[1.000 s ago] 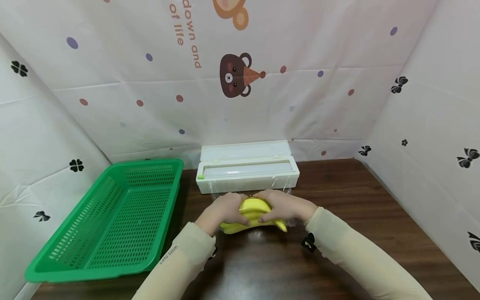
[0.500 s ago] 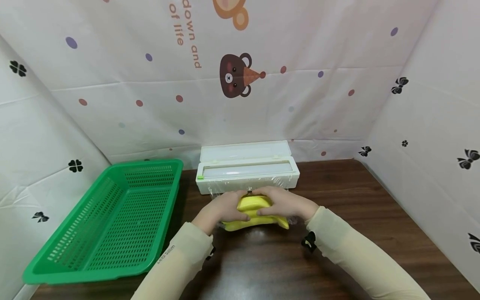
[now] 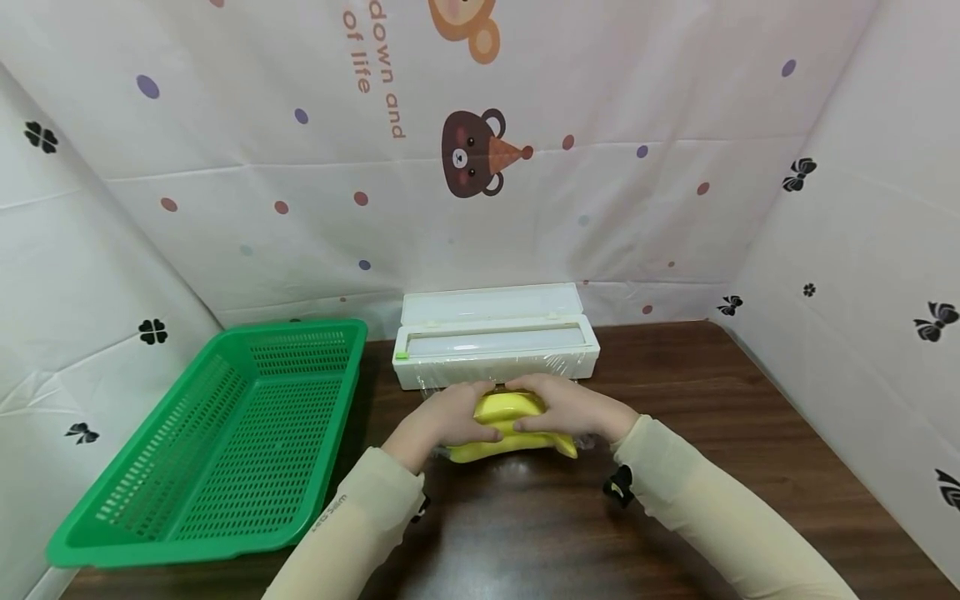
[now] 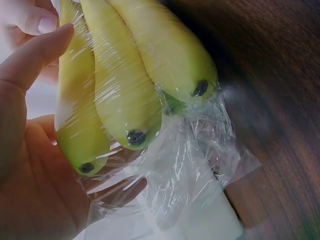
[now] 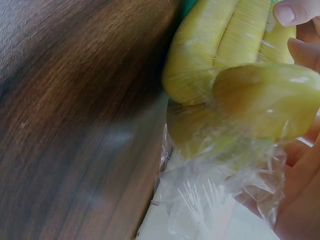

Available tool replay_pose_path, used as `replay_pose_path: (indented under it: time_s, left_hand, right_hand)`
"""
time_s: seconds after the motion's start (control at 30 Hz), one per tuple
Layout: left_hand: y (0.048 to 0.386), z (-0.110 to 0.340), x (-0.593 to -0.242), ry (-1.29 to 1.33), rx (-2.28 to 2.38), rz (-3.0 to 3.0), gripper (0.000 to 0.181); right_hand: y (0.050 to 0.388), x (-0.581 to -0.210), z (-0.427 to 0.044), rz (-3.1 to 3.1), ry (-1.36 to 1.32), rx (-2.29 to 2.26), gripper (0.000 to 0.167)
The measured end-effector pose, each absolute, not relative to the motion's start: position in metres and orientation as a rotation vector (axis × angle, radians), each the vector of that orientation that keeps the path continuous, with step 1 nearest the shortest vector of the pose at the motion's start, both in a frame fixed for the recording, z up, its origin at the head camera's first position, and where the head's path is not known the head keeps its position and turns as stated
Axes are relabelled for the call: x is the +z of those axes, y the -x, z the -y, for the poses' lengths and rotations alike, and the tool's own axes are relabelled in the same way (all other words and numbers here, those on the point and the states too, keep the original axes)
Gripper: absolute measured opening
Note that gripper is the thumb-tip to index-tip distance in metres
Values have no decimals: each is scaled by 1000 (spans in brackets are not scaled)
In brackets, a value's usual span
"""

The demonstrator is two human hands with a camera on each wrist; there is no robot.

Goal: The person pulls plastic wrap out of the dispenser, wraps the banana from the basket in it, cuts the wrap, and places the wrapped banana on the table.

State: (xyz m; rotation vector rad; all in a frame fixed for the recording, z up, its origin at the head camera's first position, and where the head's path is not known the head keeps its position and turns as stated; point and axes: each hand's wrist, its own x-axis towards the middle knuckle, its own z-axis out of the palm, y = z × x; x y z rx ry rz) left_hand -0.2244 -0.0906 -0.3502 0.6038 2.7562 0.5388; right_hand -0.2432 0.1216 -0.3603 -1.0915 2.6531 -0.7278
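Your left hand [image 3: 448, 414] and right hand [image 3: 573, 407] curl round the bananas [image 3: 508, 407] from opposite sides. Plastic film [image 4: 182, 172] bunches loosely at both ends and could peel open if your hold slackens; it seems joined to the white box [image 3: 480, 363] just beyond, so a sharp tug might drag that.

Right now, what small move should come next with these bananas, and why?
Probably tuck the loose film under the bananas with the left grip: it juts crumpled past their dark tips, while the right grip also holds them.
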Motion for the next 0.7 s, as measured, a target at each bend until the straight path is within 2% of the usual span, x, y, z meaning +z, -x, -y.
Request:
replay_pose_path:
  time_s: [0.3,0.53,0.7]
  left_hand:
    - [224,93,-353,-655,567,-2808,77]
    - [222,93,-354,-608,482,-2915,89]
    - [221,95,-353,-601,422,-2964,91]
  right_hand:
    - [245,-363,-123,-2655,1130,-745,59]
    - [246,-362,-125,-2686,1116,-763,67]
    - [246,-361,-126,-2702,1074,-746,71]
